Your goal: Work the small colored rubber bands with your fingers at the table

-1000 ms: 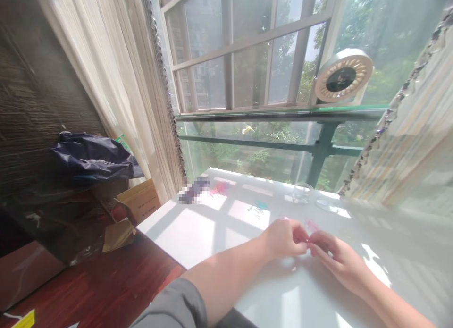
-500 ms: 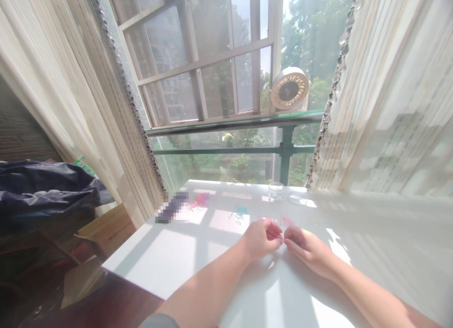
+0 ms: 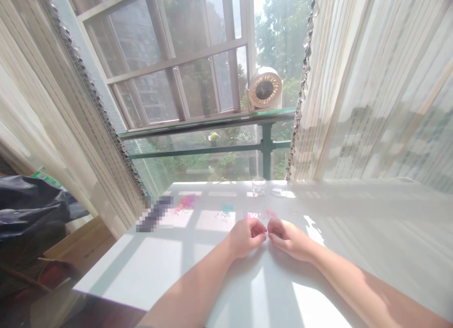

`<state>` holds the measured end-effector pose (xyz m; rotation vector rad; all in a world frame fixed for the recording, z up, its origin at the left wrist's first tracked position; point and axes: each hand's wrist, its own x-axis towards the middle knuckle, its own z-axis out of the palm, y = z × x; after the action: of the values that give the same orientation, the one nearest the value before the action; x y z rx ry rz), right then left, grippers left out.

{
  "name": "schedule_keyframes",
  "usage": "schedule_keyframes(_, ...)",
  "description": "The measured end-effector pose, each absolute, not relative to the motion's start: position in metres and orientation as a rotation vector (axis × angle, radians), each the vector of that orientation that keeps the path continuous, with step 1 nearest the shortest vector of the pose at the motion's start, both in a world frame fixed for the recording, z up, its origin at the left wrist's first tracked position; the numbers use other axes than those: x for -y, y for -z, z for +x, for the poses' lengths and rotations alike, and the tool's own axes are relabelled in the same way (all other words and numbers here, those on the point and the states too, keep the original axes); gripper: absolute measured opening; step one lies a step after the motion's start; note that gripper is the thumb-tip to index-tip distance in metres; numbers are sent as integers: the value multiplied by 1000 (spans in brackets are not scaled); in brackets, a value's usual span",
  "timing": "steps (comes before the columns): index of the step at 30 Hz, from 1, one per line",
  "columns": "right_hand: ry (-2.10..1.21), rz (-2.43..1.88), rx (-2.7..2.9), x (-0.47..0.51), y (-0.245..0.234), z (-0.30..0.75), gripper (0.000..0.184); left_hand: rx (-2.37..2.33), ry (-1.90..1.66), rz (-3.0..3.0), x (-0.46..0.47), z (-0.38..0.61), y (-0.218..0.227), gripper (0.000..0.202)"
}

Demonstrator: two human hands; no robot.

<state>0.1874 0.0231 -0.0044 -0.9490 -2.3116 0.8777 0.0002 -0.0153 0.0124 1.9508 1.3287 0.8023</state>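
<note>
My left hand [image 3: 247, 236] and my right hand [image 3: 288, 238] meet over the white table [image 3: 159, 262], fingertips almost touching. Each has its thumb and fingers pinched together; whatever sits between them is too small to make out. Just beyond the fingers lie a small pink pile [image 3: 269, 213] and another pink-and-white pile [image 3: 250, 215], made of tiny loose pieces. Farther left is a teal pile [image 3: 227, 208] with a few dark loop-like bits [image 3: 224, 218] beside it. A larger red and pink pile [image 3: 185, 203] is spread beyond that.
A clear round container [image 3: 259, 187] stands at the table's far edge, with a flat clear lid-like disc [image 3: 279, 191] to its right. A blurred-out dark object [image 3: 155, 214] lies at the left edge. Behind are a round white fan [image 3: 265, 89], a window and curtains [image 3: 357, 92].
The view has turned, so the scene sits further left. Both hands keep their pinched pose close together; their fingertips show a slight gap.
</note>
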Motion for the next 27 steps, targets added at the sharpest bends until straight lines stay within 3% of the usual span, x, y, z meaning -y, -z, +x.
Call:
schedule_keyframes(20,-892,-917,2352,-26,2,188,4,-1427,-787,2113,7,-17,-16,18)
schedule_keyframes(27,-922,-934,2374,-25,1,190,6,-2080,-834,1944,-13,-106,-36,24)
